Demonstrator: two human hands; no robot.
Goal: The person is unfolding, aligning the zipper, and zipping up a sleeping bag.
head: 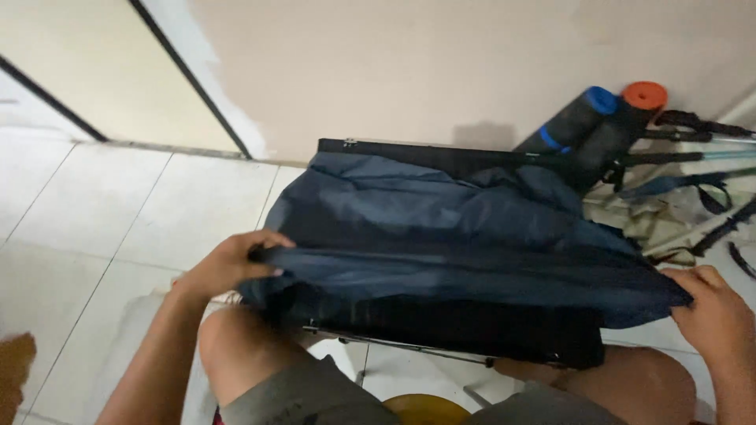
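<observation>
risk: folded edge of the dark blue fabric [465, 236] may slip if my pull goes uneven | pose: left hand [228, 264] and right hand [713, 311] each closed on one end, arms spread wide | location: fabric draped over black frame [409, 149] above my knees, on tiled floor [118, 205]

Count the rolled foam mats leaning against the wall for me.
2, side by side at the upper right: the blue-capped roll on the left, the orange-capped roll touching it on the right. Their lower ends are hidden behind the dark blue fabric; more may be hidden.
</observation>
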